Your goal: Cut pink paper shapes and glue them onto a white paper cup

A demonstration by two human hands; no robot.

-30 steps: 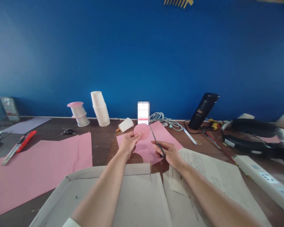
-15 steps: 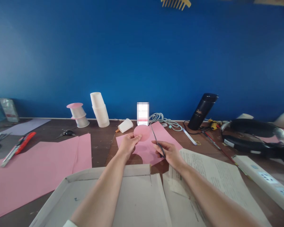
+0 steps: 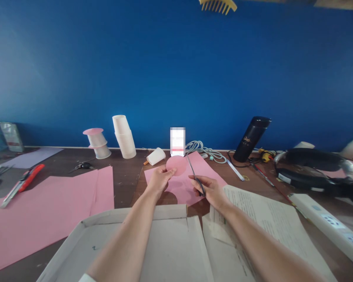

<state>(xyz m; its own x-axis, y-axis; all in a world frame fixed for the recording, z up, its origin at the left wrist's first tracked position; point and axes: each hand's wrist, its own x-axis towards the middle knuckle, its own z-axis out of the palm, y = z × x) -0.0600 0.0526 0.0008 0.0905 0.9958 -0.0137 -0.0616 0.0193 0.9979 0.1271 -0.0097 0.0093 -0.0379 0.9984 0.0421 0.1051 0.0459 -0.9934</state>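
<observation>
A deep blue wall backs a dark brown surface (image 3: 123,184) strewn with craft things. Near its middle the left hand (image 3: 159,179) pinches a pink paper disc (image 3: 177,165) by its left edge, lifted above the pink sheet (image 3: 191,184) it seems cut from. The right hand (image 3: 212,190) has its grip closed round the handles of the scissors (image 3: 194,176), whose blades point far and up and look closed, just right of the disc.

Judging by the clean round edge, the cutting looks done and the disc is being checked; any trimming would call for turning the disc with the left fingers and opening the blades at a rough spot.

To the far left stand 2 white cup stacks (image 3: 124,136), one capped by a pink disc (image 3: 93,131). A large pink sheet (image 3: 47,207) lies left, an open cardboard box (image 3: 153,243) near, printed papers (image 3: 267,219) right.
</observation>
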